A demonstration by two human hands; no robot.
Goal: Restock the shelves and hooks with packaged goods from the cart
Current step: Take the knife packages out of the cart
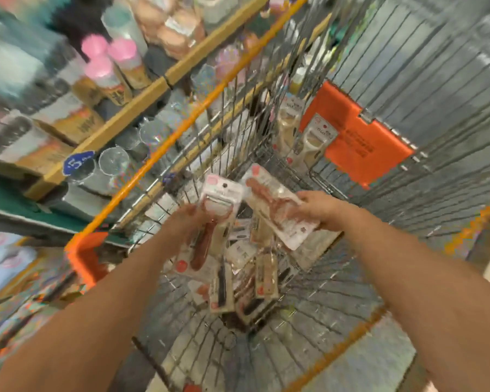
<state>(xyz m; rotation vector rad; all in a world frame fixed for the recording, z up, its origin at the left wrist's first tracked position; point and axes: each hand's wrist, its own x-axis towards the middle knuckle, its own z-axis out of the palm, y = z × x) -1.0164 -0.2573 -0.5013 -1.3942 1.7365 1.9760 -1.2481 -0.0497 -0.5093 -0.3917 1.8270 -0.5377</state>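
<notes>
Both my hands are over the wire cart (351, 278). My left hand (181, 224) grips a carded peeler pack with a red-brown handle (218, 210), held upright. My right hand (320, 207) holds a second peeler pack (272, 205), tilted with its top toward the left. Below them a heap of several more peeler packs (246, 281) lies on the cart's floor. Two cream-handled packs (309, 137) lean at the cart's far end. The frame is blurred by motion.
Shelves (142, 100) on the left carry pink-lidded bottles (111, 60), boxes and clear plastic cups (116, 162). The cart has an orange rim (181, 128) and an orange flap (359, 134) at its far end. Grey floor lies to the right.
</notes>
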